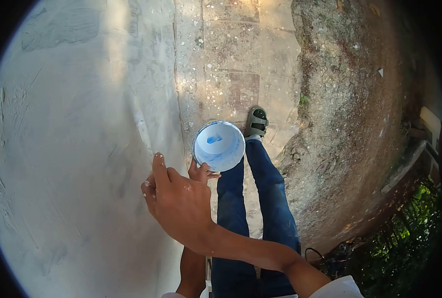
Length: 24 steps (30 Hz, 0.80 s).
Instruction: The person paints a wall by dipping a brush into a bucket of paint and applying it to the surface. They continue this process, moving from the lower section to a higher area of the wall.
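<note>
A white bowl-like container with blue smears inside is held at its lower left rim by my left hand, fingers wrapped under it. My right hand crosses in front of my left forearm, its fingers closed on a thin pale tool, which lies close to the grey-white wall. The tool's handle is mostly hidden in the hand, and its exact shape is hard to make out. White specks mark the right fingers.
Between the wall and rough soil runs a stained, white-spotted paved strip. My legs in blue jeans and a sandalled foot are below. Green plants and a pale block are at the right.
</note>
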### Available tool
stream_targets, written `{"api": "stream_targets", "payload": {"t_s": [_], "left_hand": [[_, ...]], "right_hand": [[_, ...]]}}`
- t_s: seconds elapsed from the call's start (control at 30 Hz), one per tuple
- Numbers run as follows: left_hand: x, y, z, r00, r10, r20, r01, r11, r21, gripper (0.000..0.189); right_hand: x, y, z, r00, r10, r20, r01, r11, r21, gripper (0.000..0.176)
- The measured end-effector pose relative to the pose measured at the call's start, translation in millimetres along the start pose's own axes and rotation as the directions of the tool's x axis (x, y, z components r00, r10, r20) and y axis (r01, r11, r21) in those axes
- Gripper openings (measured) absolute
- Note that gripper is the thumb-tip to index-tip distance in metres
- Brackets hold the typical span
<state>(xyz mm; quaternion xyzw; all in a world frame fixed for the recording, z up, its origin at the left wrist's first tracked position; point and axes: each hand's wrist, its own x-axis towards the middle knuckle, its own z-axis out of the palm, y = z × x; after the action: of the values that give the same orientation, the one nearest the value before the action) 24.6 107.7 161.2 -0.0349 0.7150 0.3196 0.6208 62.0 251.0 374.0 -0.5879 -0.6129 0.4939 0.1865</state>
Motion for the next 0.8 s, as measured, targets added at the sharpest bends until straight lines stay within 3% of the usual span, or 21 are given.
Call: {"api": "stream_targets", "payload": {"t_s": [0.1, 0.2, 0.3, 0.37, 0.57, 0.73, 0.8], "left_hand": [[-6.8, 3.4, 2.2, 0.999, 0.037, 0.034, -0.037, 0.999, -0.011, 0.054], [-4.9, -0.8, 5.1, 1.000, 0.022, -0.020, -0.022, 1.000, 0.017, 0.053], [-6.6, 0.4, 6.8, 0.999, 0.022, -0.027, -0.022, 1.000, 0.020, 0.053], [-7.2, -1.5, 6.0, 0.999, 0.028, -0.030, -0.028, 0.999, 0.021, 0.053], [-6.2, -7.3, 1.8, 0.999, 0.024, -0.026, -0.024, 1.000, 0.002, 0.054], [-8.9, -8.2, 6.4, 0.998, 0.055, -0.027, -0.054, 0.998, 0.021, 0.054], [-8.8, -9.7, 6.8, 0.999, 0.035, -0.011, -0.035, 0.999, 0.003, 0.055]], "right_hand": [[16.6, 12.3, 28.6, 0.993, 0.100, 0.055, -0.096, 0.993, -0.072, 0.043], [10.5, -4.0, 52.4, 0.991, -0.025, 0.128, 0.042, 0.990, -0.135, 0.044], [-24.2, -38.6, 21.0, 0.989, -0.109, 0.100, 0.123, 0.982, -0.141, 0.042], [-34.0, -39.4, -10.5, 0.989, -0.005, 0.147, -0.002, 0.999, 0.043, 0.041], [-17.6, 4.9, 6.7, 0.999, 0.032, 0.039, -0.028, 0.995, -0.099, 0.041], [-12.0, 8.2, 59.9, 0.981, 0.105, 0.162, -0.097, 0.994, -0.058, 0.043], [-34.8, -5.8, 60.5, 0.978, -0.010, 0.209, 0.041, 0.988, -0.148, 0.044]]}}
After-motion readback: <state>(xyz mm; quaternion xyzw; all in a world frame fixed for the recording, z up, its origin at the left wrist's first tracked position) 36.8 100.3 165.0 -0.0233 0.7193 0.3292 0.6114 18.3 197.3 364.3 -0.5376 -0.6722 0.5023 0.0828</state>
